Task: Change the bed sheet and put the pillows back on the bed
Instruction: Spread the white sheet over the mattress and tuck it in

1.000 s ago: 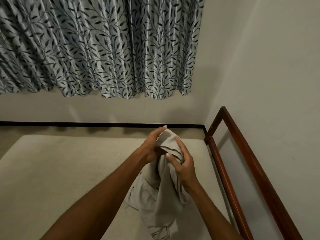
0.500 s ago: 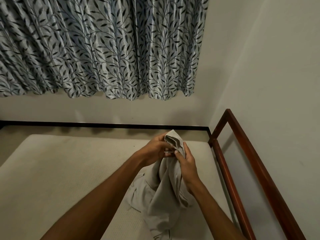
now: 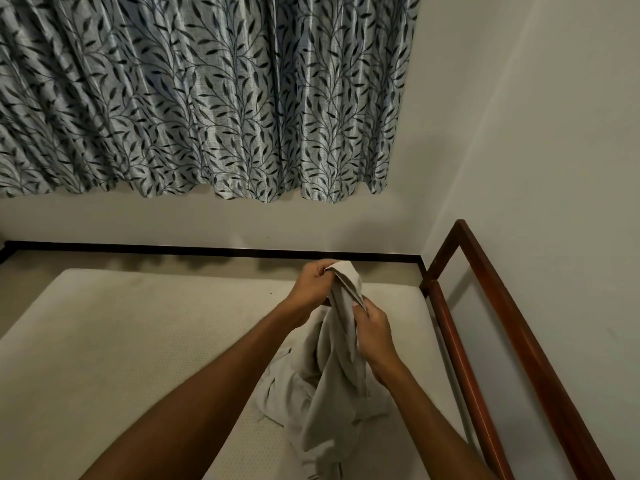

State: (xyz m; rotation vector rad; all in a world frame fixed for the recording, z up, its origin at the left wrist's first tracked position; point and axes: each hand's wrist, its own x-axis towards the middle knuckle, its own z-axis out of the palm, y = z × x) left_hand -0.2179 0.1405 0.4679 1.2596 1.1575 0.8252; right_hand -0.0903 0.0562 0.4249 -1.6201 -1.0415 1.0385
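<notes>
Both hands pinch the bunched pale-grey cotton bed sheet (image 3: 332, 368), the left hand (image 3: 313, 284) closed on its peaked corner, the right hand (image 3: 374, 332) just below it; best to work along the hem before spreading it over the bare cream mattress (image 3: 121, 341) beneath.

Dim, soft indoor light; sharp focus, wide-angle bowing at edges.

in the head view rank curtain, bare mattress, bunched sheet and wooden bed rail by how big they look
1. curtain, fills most of the upper picture
2. mattress
3. sheet, held by the left hand and right hand
4. bed rail; close to the sheet in area and long and thin, so that order is unsure
</notes>
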